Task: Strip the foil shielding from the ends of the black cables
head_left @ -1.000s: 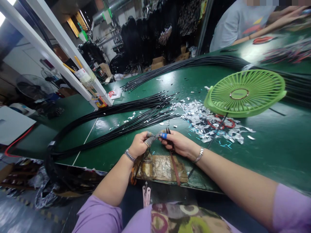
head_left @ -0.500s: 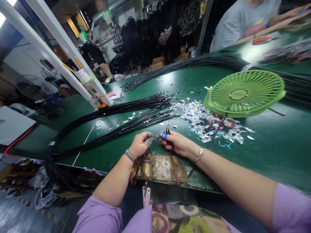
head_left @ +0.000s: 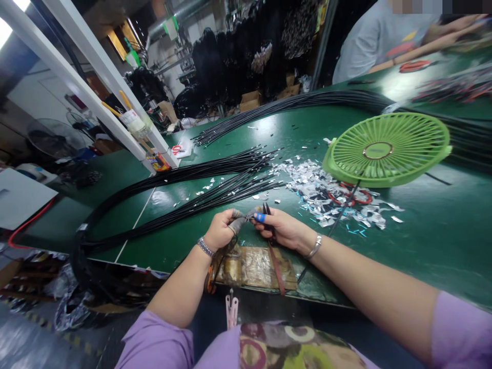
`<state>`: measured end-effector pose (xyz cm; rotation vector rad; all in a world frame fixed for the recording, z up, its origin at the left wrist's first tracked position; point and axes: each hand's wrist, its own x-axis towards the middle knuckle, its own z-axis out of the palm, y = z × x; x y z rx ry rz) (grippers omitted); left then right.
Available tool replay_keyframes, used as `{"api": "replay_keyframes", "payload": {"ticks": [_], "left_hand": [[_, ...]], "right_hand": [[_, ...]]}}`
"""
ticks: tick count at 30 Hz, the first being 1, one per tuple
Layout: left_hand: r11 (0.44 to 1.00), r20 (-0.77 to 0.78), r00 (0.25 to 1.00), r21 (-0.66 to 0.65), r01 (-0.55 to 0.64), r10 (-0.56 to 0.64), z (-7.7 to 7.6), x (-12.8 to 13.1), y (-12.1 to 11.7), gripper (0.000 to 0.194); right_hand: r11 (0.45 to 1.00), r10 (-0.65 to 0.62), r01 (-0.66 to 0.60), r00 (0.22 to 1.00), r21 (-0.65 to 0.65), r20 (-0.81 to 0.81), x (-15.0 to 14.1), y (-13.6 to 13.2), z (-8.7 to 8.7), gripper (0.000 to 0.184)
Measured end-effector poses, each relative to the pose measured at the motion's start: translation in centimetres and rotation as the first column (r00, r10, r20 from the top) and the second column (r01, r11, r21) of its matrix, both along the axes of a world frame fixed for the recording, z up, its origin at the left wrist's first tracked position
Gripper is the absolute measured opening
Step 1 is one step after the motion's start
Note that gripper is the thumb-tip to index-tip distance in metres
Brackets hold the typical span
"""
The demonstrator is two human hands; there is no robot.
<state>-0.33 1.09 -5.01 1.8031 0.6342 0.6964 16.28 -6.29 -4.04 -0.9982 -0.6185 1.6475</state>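
My left hand (head_left: 221, 229), its fingertips wrapped in grey tape, is closed in a pinch on the end of a black cable (head_left: 220, 259) that hangs below the palm. Fine wire strands (head_left: 248, 217) show between the two hands. My right hand (head_left: 282, 228), blue tape round one finger, pinches at those strands. In its palm it also holds dark scissors (head_left: 266, 209), their two pointed tips upward and slightly apart. Below the hands, a tape-covered board (head_left: 253, 266) lies at the table edge, with a reddish-brown strip (head_left: 277, 271) across it.
Bundles of black cables (head_left: 200, 192) curve over the green table (head_left: 434, 241). Foil scraps (head_left: 311, 189) are heaped beyond my right hand, beside a green fan (head_left: 388, 148). A white post (head_left: 103, 87) rises at left. A co-worker (head_left: 365, 43) sits far right.
Both hands stay in nearly the same place, pinched together at the strands. Only slight shifts of the fingers and of the camera show; the co-worker's arms move a little.
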Motion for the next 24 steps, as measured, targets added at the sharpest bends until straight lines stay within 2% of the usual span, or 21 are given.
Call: {"api": "replay_keyframes", "payload": {"ticks": [16,20,24], "left_hand": [[0.998,0.002,1.000,-0.070,-0.008,0.008,-0.07,0.07,0.01,0.039],[0.999,-0.022,1.000,-0.034,-0.004,0.004,0.20,0.09,-0.14,0.036],[0.999,-0.057,0.998,0.033,0.004,-0.002,0.23,0.10,-0.18,0.031]], "right_hand": [[1.000,0.000,0.001,1.000,0.012,-0.018,-0.04,0.11,0.06,0.036],[1.000,0.005,-0.006,0.999,0.006,0.042,-0.09,0.06,0.27,0.033],[1.000,-0.011,0.013,0.984,-0.011,0.178,-0.20,-0.02,-0.05,0.024]]}}
